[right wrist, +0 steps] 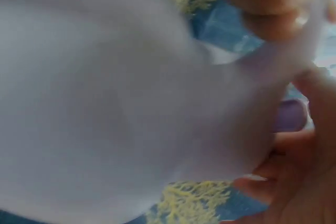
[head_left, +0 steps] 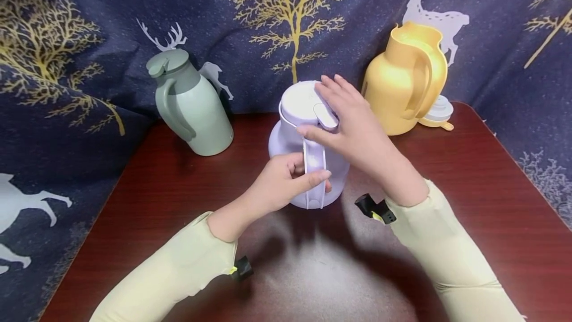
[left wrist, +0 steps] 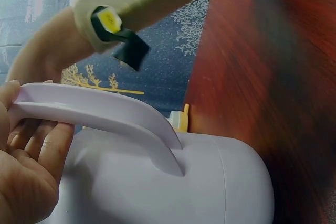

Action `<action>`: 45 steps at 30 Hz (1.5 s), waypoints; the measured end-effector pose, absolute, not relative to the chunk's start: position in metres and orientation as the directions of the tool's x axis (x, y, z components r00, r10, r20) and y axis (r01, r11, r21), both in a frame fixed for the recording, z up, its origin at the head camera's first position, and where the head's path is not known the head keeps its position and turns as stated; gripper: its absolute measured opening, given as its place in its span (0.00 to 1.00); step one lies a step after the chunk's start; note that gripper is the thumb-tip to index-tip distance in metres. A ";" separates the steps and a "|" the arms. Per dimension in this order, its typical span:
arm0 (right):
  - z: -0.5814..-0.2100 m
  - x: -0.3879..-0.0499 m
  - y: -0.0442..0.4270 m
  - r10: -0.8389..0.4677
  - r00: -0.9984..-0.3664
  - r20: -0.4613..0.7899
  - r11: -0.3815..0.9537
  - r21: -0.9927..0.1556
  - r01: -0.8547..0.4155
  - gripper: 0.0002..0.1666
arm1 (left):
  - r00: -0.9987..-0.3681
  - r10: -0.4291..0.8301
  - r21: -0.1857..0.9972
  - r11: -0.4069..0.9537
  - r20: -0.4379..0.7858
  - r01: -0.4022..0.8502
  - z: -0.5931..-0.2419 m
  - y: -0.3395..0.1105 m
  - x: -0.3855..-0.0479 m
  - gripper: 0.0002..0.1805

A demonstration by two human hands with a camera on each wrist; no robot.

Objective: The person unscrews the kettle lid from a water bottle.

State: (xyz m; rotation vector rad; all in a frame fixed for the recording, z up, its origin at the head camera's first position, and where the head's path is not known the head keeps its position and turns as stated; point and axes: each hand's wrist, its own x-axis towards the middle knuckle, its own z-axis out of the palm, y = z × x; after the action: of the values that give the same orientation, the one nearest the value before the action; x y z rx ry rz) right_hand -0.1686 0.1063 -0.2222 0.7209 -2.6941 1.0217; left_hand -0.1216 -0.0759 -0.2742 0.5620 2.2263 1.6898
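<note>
A lilac vacuum jug [head_left: 279,140] stands upright near the back middle of the table, its handle [head_left: 315,155] facing me. My left hand [head_left: 279,180] holds this handle, thumb across the front and fingers behind it. Over the right side of the jug's round lid [head_left: 297,98] lies my right hand [head_left: 353,125], thumb at the near rim and fingers reaching across the top; it grips the lid beside its pouring lever [head_left: 325,116]. In the left wrist view, the jug's body [left wrist: 157,182] fills the lower part. The right wrist view is blurred.
A green jug [head_left: 201,113] with its lid on stands at the back left. At the back right is a yellow jug [head_left: 380,86] with an open top. Its white-and-yellow lid [head_left: 439,111] lies behind it to the right. A patterned dark-blue cloth [head_left: 250,68] hangs behind the table.
</note>
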 end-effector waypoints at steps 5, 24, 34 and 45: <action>-0.237 -0.176 0.113 -0.379 -0.824 0.422 0.574 -0.590 -0.567 0.36 | -0.881 0.473 0.966 0.232 -0.007 0.117 -0.273 -0.074 -0.121 0.11; -0.235 -0.227 0.143 -0.658 -0.670 0.343 0.202 -0.777 -0.596 0.32 | -0.891 0.454 0.957 0.271 -0.028 0.108 -0.272 -0.076 -0.122 0.11; -0.217 -0.237 0.155 -0.770 -0.610 0.187 0.189 -0.847 -0.498 0.37 | -0.882 0.472 0.957 0.258 -0.008 0.130 -0.270 -0.075 -0.121 0.11; -0.219 -0.189 0.122 -0.334 -0.888 0.317 0.617 -0.638 -0.460 0.42 | -0.886 0.463 0.956 0.269 -0.024 0.114 -0.273 -0.075 -0.122 0.11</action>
State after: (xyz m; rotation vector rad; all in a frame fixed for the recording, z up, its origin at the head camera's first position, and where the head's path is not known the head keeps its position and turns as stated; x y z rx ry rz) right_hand -0.1889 0.1223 -0.2186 0.6619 -2.6727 1.1257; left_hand -0.1224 -0.0754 -0.2734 0.5301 2.2449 1.6524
